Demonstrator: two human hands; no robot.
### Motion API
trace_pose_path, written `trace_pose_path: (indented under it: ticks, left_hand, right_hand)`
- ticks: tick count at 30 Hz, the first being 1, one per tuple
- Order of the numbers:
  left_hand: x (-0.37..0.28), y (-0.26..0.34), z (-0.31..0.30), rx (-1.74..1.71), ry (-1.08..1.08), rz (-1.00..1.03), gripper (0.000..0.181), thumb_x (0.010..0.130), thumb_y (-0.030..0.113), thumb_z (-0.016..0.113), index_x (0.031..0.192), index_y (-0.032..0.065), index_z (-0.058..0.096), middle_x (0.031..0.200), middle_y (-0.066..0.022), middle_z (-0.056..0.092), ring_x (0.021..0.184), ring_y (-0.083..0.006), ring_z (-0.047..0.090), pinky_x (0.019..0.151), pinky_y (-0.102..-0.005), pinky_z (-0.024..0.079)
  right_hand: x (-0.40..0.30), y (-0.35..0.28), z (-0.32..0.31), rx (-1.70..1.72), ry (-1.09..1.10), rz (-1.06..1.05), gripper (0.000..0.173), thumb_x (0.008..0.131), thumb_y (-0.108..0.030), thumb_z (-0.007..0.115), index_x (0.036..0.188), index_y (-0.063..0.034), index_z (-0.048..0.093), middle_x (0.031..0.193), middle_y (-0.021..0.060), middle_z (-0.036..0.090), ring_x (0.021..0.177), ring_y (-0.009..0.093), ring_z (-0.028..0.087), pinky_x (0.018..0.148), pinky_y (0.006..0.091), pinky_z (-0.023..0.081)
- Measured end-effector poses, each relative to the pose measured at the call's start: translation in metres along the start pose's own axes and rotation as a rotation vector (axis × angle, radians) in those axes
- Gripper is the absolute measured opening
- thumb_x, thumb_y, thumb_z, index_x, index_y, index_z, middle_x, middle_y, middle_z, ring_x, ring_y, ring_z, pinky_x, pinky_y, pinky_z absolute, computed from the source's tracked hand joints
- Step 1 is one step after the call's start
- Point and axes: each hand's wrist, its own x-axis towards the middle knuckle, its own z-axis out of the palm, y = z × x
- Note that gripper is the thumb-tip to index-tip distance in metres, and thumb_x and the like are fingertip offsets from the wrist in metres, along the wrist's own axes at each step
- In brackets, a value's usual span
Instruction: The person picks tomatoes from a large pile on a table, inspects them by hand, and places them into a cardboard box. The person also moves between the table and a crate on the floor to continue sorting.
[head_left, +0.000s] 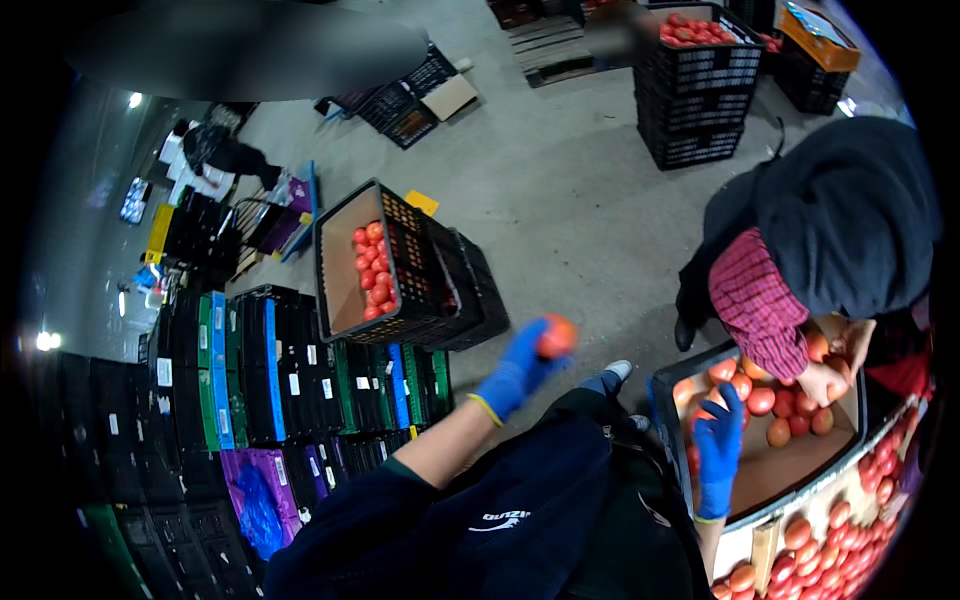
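My left hand (514, 375), in a blue knit glove with a yellow cuff, grips a red tomato (556, 336) over the floor beside the crate stack. My right hand (718, 450), gloved alike, is over the near left part of a black crate (799, 501) lined with cardboard. Its fingers are apart, close to several tomatoes (760, 400); whether it touches one is hard to tell. To my left, a stacked black crate (397, 289) with a cardboard lining holds more tomatoes (373, 262).
Across the right crate, a co-worker (832, 217) has both hands among its tomatoes. Loose tomatoes (836, 551) lie on a pale surface at lower right. Stacked folded crates (300, 367) stand at left. Tomato-filled crates (697, 90) stand farther back; another person (225, 154) bends at far left.
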Motion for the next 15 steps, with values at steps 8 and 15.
trace_pose_path:
  ticks: [8, 15]
  left_hand:
    - [-0.024, 0.179, -0.127, 0.881, 0.419, 0.860, 0.025, 0.088, 0.012, 0.057, 0.111, 0.0013, 0.053, 0.106, -0.0143, 0.058, 0.097, -0.0241, 0.057, 0.084, -0.0334, 0.048]
    - [0.010, 0.067, 0.052, 0.477, -0.330, 0.152, 0.036, 0.092, 0.015, 0.050, 0.127, 0.0043, 0.046, 0.110, -0.0086, 0.058, 0.095, -0.0199, 0.057, 0.078, -0.0288, 0.047]
  right_hand:
    - [-0.026, 0.048, -0.116, 0.048, 0.489, -0.041, 0.041, 0.092, -0.014, 0.052, 0.132, -0.0060, 0.045, 0.124, 0.0056, 0.052, 0.106, 0.016, 0.054, 0.082, 0.0258, 0.044]
    - [-0.052, 0.068, -0.170, -0.096, 0.474, 0.019, 0.022, 0.091, -0.014, 0.057, 0.109, -0.0018, 0.059, 0.094, 0.0031, 0.062, 0.085, 0.011, 0.057, 0.075, 0.0262, 0.048]
